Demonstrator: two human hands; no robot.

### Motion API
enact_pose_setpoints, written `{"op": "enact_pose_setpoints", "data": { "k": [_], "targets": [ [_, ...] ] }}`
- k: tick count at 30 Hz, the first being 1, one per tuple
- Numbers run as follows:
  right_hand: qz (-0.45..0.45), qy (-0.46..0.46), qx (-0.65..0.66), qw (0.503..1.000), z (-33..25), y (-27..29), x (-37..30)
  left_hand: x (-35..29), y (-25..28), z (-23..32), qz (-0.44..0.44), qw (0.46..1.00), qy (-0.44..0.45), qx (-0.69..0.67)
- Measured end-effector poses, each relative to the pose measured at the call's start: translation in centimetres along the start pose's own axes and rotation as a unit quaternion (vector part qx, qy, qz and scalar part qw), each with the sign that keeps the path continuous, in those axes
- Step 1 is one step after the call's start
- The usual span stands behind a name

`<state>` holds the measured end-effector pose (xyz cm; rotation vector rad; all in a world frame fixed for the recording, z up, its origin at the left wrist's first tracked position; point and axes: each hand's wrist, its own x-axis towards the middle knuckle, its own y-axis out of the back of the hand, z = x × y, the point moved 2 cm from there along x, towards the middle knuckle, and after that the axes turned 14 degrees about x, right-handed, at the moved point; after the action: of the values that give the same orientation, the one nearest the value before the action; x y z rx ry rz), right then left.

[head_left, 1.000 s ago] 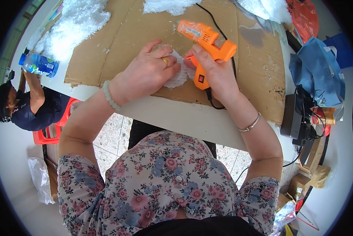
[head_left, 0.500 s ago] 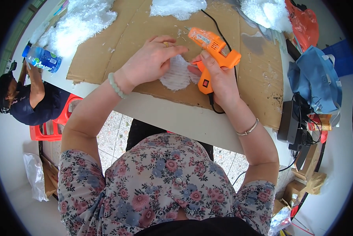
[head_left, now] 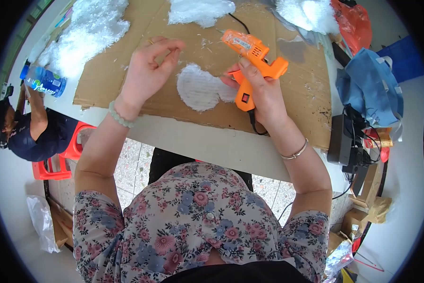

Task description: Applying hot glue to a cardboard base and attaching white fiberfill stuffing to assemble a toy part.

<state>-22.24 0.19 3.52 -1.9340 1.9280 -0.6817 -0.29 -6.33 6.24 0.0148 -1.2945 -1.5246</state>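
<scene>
My right hand (head_left: 264,94) is wrapped round the handle of an orange glue gun (head_left: 254,56), its nozzle pointing up and left. Under that hand's fingers lies the right end of a flat white fluffy piece (head_left: 197,87) with rounded lobes, resting on brown cardboard (head_left: 150,94). Above and to the left of the piece, clear of it, my left hand (head_left: 153,66) is raised with the thumb and fingertips drawn together. Whether something thin is pinched there, I cannot make out.
White fluffy tufts (head_left: 200,12) lie along the far side. A blue-capped bottle (head_left: 44,81) stands at the left, where another person (head_left: 37,122) sits. A black cord (head_left: 253,123) leaves the gun's handle. On the right are a blue bag (head_left: 372,85) and a dark box with wires (head_left: 339,139).
My left hand has lifted away from the white piece, moving left and up, uncovering its left lobe. My right hand still holds the glue gun in nearly the same place.
</scene>
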Motion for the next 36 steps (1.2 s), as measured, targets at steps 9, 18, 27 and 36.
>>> {"op": "enact_pose_setpoints", "data": {
  "k": [9,18,27,36],
  "targets": [
    [-0.031,0.058,-0.042,0.997,-2.5,-2.4,-1.3,-0.5,-5.5,6.0,-0.205,0.89,0.064,-0.401],
    [-0.22,-0.091,-0.253,0.938,-8.5,1.4,1.7,-0.6,-6.8,6.2,-0.12,0.803,0.16,-0.561],
    [0.291,0.054,-0.696,0.654,-12.9,19.7,12.8,-0.3,-6.9,4.4,-0.046,0.735,0.253,-0.628],
    [0.322,-0.064,-0.755,0.567,-11.4,22.7,14.4,-0.7,-5.9,4.7,-0.085,0.722,0.228,-0.648]
  ]
}}
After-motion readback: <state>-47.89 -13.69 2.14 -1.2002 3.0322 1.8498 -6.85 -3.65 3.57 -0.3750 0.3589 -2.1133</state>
